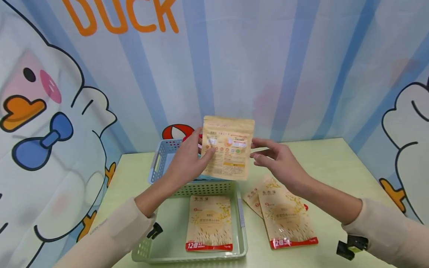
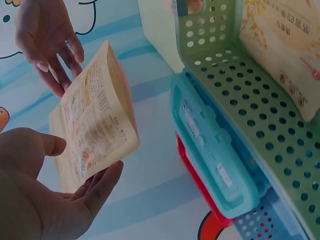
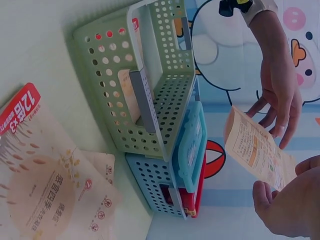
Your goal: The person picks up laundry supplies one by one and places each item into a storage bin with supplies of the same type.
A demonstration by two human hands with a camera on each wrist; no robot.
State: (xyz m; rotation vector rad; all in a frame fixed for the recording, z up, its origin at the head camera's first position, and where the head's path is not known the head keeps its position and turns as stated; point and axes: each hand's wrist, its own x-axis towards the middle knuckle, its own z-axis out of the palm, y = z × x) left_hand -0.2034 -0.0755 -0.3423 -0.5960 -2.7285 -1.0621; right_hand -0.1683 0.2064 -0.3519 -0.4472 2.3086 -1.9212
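Nearest you, a green perforated plastic basket (image 1: pixel 167 259) holds one flat beige red-banded pouch (image 1: pixel 209 223), with matching beige pouches (image 1: pixel 288 219) overlapping on the pale green bench (image 1: pixel 335 175) to its right. Beyond, your left hand (image 1: pixel 187 158) pinches a raised beige printed pouch (image 1: pixel 231 149), your right hand (image 1: pixel 283 162) loosely open by its right edge, contact unclear; you seem to be turning it, which calls for a steady second grip. Behind, a blue perforated basket (image 3: pixel 147 182) carries a turquoise plastic tray (image 3: pixel 192 150).

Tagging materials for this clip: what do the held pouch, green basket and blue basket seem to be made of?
Held pouch: probably laminated film, perhaps paper-faced, satin; thin, bowed sides and faint glints.
Green basket: likely molded plastic, semi-matte, judging by its regular holes and rounded rim.
Blue basket: apparently similar semi-matte plastic, given its perforated walls.
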